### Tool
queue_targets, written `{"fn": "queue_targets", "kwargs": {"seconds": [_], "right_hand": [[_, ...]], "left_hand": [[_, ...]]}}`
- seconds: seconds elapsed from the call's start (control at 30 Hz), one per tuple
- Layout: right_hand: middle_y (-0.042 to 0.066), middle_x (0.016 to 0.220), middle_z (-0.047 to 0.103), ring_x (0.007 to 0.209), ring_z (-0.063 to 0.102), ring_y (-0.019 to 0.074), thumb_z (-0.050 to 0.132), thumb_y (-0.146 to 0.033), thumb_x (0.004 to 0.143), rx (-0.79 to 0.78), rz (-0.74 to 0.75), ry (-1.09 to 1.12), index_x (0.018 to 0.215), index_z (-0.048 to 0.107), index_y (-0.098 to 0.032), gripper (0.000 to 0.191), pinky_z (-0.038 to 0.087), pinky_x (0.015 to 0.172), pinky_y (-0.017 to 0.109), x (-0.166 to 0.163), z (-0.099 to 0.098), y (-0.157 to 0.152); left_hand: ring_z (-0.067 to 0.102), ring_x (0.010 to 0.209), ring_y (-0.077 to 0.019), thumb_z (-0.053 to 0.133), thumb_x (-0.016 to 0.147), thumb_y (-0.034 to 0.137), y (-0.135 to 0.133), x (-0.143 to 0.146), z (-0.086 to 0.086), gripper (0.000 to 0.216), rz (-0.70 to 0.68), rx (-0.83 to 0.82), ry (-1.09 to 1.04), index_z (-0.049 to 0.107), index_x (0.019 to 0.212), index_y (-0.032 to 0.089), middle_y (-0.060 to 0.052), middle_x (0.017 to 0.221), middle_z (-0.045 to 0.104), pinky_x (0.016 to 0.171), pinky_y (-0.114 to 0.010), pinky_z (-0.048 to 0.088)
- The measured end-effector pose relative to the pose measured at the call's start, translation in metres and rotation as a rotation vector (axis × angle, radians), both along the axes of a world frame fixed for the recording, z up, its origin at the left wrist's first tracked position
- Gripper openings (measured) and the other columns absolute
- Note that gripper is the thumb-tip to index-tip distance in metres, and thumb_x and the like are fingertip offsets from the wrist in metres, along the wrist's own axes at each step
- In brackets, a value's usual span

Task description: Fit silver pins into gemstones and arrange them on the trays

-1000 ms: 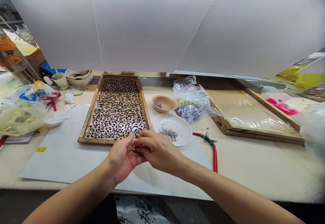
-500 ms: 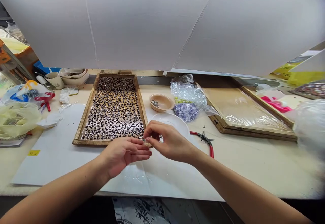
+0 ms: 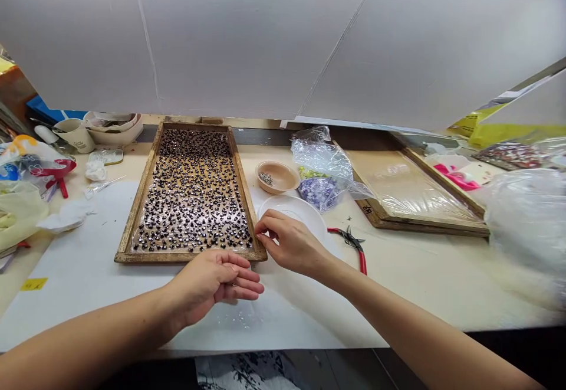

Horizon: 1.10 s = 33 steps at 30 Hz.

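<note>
A wooden tray (image 3: pixel 132 228) filled with several small dark beads lies in front of me on a white sheet. My left hand (image 3: pixel 214 284) hovers just below the tray's near edge, palm turned inward, fingers loosely curled; I cannot make out anything in it. My right hand (image 3: pixel 289 242) is at the tray's near right corner, over a white plate (image 3: pixel 309 210), with thumb and fingers pinched together on something too small to name.
A tan bowl (image 3: pixel 277 176) of small metal bits stands behind the plate. Red-handled cutters (image 3: pixel 354 243) lie right of my hand. Clear bags (image 3: pixel 322 169), a second wrapped wooden tray (image 3: pixel 411 192), cups and clutter at the left (image 3: pixel 75 136), and a white board behind.
My hands have parted: the right one went right to the tray's corner over the plate, the left stayed low and opened a little. The view shifted left and down.
</note>
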State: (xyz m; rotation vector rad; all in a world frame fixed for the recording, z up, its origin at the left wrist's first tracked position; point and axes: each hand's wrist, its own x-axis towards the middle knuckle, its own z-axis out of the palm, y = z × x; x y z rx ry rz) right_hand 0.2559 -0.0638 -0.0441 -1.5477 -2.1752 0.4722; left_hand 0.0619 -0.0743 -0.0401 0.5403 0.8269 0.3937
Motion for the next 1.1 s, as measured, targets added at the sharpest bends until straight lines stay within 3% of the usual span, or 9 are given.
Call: {"fn": "queue_targets", "kwargs": {"seconds": [0.23,0.6,0.93,1.1], "right_hand": [[0.002,0.073,0.056,0.064,0.051,0.0125,0.049,-0.01,0.077,-0.041,0.084,0.257,0.074,0.055,-0.019,0.011,0.041,0.056,0.025,-0.021,0.013,-0.034],[0.002,0.074,0.054,0.067,0.05,0.0125,0.048,-0.01,0.081,-0.024,0.09,0.246,0.076,0.054,-0.019,0.012,0.041,0.058,0.025,-0.028,0.007,-0.041],[0.003,0.076,0.055,0.068,0.051,0.0126,0.046,-0.01,0.08,0.013,0.084,0.089,0.077,0.054,-0.018,0.011,0.038,0.059,0.024,-0.024,0.017,-0.033],[0.004,0.08,0.056,0.068,0.05,0.0133,0.047,-0.015,0.081,0.086,-0.103,-0.233,0.077,0.059,-0.017,0.013,0.035,0.06,0.025,-0.018,0.011,-0.005]], "left_hand": [[0.065,0.063,-0.0149,0.066,0.071,0.025,-0.001,-0.001,-0.005,0.018,-0.042,0.049,-0.016,0.057,0.077,0.011,-0.008,0.072,0.066,0.063,-0.027,0.048],[0.064,0.06,-0.0144,0.072,0.065,0.035,-0.002,-0.003,-0.012,0.03,-0.049,0.075,-0.038,0.057,0.074,0.011,-0.006,0.069,0.065,0.057,-0.025,0.048],[0.065,0.058,-0.0153,0.073,0.061,0.037,-0.005,-0.002,-0.015,0.033,-0.046,0.075,-0.002,0.055,0.072,0.012,-0.005,0.067,0.066,0.057,-0.027,0.049],[0.064,0.057,-0.0156,0.071,0.059,0.035,-0.007,0.0,-0.017,0.032,-0.086,0.05,0.063,0.053,0.072,0.012,-0.005,0.064,0.065,0.055,-0.027,0.049]]}}
